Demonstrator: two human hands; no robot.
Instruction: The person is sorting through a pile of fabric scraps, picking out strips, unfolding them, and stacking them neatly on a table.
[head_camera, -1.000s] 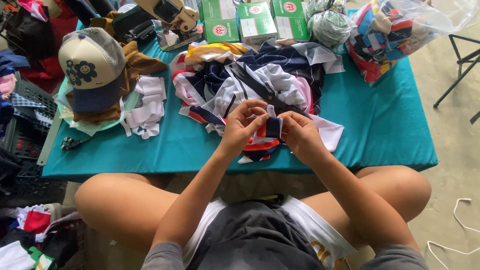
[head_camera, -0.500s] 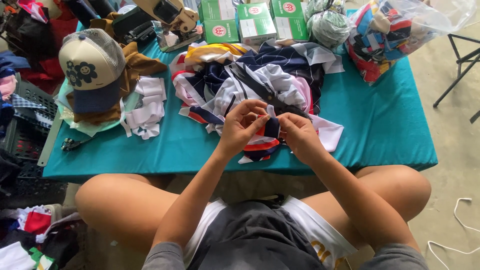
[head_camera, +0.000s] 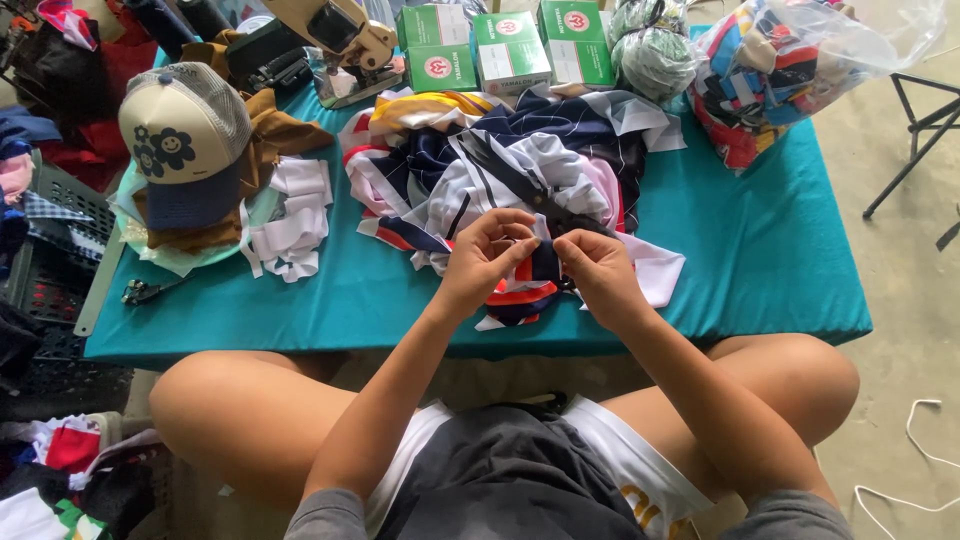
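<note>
Teal table (head_camera: 760, 260) holds big cloth pile (head_camera: 500, 160). Left hand (head_camera: 485, 255) and right hand (head_camera: 597, 272) pinch dark strip (head_camera: 545, 262), near front of pile. Cap (head_camera: 185, 135) far left of pile.

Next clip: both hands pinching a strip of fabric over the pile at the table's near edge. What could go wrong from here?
1. The left hand and right hand pinch a small dark fabric piece by its edges; it could slip free.
2. The fabric pile overhangs the teal table at the near edge, so a tug might drag scraps off.
3. The white strips lie loose beside the pile and could get mixed in.
</note>
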